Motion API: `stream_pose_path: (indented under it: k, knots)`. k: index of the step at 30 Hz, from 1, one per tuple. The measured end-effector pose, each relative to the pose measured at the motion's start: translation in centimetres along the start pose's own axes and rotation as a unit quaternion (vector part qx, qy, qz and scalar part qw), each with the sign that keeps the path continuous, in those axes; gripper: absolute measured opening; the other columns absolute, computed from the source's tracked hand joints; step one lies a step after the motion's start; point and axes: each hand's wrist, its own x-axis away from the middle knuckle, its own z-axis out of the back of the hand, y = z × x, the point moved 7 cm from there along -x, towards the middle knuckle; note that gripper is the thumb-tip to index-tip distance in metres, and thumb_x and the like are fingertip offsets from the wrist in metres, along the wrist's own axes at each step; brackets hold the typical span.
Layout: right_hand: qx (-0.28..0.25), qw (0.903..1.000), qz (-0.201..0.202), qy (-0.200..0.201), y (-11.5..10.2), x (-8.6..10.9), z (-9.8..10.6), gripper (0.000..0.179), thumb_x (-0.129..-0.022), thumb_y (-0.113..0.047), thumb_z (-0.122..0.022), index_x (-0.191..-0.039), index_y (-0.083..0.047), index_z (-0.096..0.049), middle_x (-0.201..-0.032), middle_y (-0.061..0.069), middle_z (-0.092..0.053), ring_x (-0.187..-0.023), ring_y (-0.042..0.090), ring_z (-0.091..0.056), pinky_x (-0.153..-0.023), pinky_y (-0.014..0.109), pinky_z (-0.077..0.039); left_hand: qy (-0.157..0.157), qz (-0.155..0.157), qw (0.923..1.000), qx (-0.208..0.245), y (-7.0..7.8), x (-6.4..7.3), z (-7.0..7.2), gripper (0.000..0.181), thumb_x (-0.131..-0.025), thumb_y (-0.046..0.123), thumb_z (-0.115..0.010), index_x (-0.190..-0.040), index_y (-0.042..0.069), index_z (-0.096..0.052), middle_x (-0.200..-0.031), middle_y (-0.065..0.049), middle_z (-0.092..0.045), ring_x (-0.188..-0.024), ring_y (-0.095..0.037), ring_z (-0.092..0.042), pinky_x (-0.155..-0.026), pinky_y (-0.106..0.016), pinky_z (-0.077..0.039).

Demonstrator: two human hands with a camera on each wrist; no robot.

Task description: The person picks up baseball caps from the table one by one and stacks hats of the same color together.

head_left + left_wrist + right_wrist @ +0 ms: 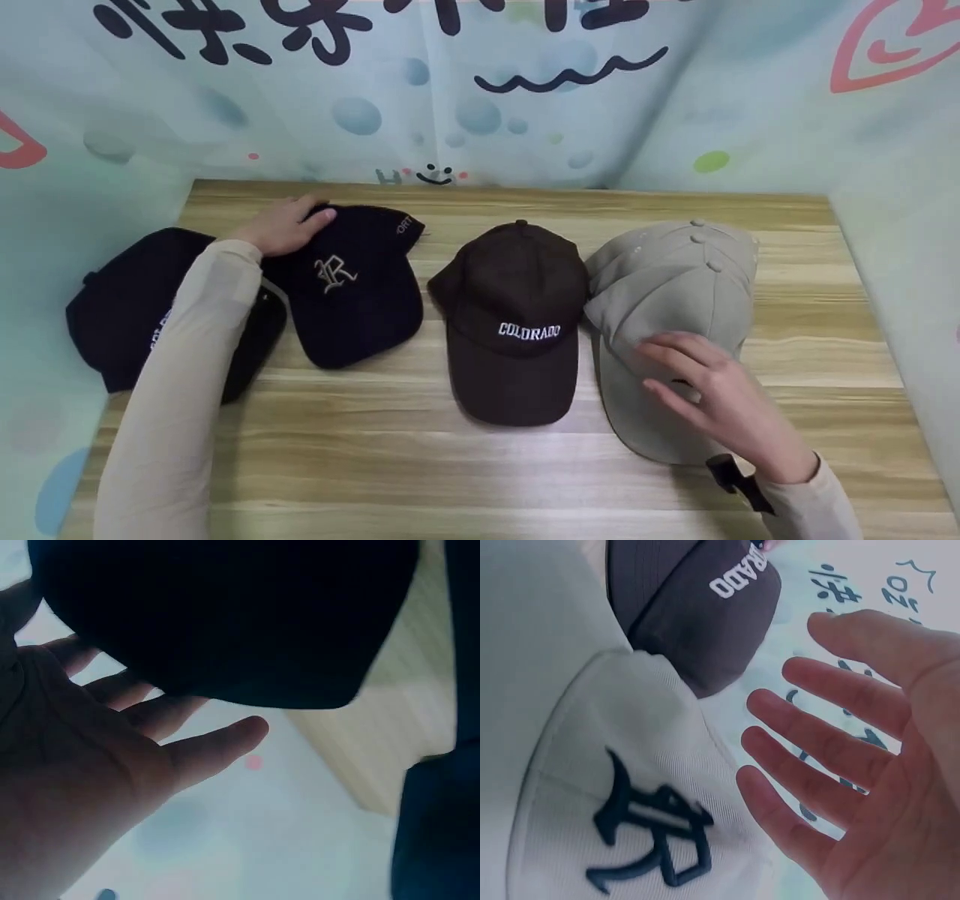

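Observation:
A navy cap [364, 266] with a pale stitched "R" lies left of centre on the wooden table. My left hand [283, 226] pinches the top of its crown, thumb on the near side and fingers behind. In the left wrist view the dark cap [240, 622] hides several fingertips of that hand [90, 742]; the little finger sticks out straight. Over a stack of light grey caps [660, 285] at the right hovers my right hand [724, 401], fingers spread and holding nothing. The right wrist view shows a dark stitched letter on the front grey cap [577, 720].
Between the two hands sits a dark brown cap [517, 285] lettered "COLORADO", its side touching the grey stack. Another dark cap [127, 300] with white letters lies at the far left, partly under my left forearm. A printed cloth [480, 150] hangs behind the table [360, 457].

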Motion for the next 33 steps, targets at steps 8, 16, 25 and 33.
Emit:
stream_pose_path:
  k: [8,16,25,33]
  knots:
    - [-0.008,0.9997,-0.024,0.005,0.2,1.0,-0.1,0.041,-0.1,-0.038,-0.051,-0.112,-0.003,-0.068,-0.111,0.01,-0.064,-0.102,0.03,-0.059,-0.101,0.021,-0.033,0.048,0.004,0.9934,0.104,-0.1,1.0,1.9,0.075,-0.098,0.044,-0.052,-0.148,-0.005,-0.024,-0.149,-0.032,-0.023,-0.136,-0.048,-0.022,-0.107,-0.058,-0.02]
    - [-0.004,0.9998,-0.017,0.005,0.2,1.2,-0.3,0.039,-0.1,-0.037,-0.052,-0.111,-0.004,-0.069,-0.107,0.007,-0.065,-0.097,0.027,-0.06,-0.095,0.023,-0.037,0.063,-0.027,0.9798,0.188,3.0,3.0,3.9,0.058,-0.089,0.029,-0.07,-0.133,-0.002,-0.047,-0.133,-0.021,-0.046,-0.117,-0.028,-0.044,-0.097,-0.037,-0.034]
    - [-0.009,0.9999,-0.015,0.002,0.2,1.2,-0.7,0.034,-0.098,-0.032,-0.055,-0.11,-0.003,-0.069,-0.104,0.005,-0.067,-0.091,0.023,-0.062,-0.083,0.03,-0.044,0.012,-0.126,0.9825,0.136,6.8,5.5,4.1,0.037,-0.092,0.013,-0.068,-0.122,0.006,-0.048,-0.087,-0.003,-0.045,-0.068,-0.02,-0.039,-0.065,-0.029,-0.034]
    - [0.002,0.9992,-0.028,-0.028,0.1,1.0,-1.4,0.029,-0.094,-0.027,-0.06,-0.111,-0.005,-0.069,-0.105,0.004,-0.068,-0.095,0.022,-0.063,-0.085,0.032,-0.045,-0.017,-0.136,0.9865,0.09,6.6,4.7,3.1,0.033,-0.09,0.013,-0.07,-0.119,0.006,-0.054,-0.112,-0.011,-0.055,-0.083,-0.023,-0.051,-0.075,-0.031,-0.039]
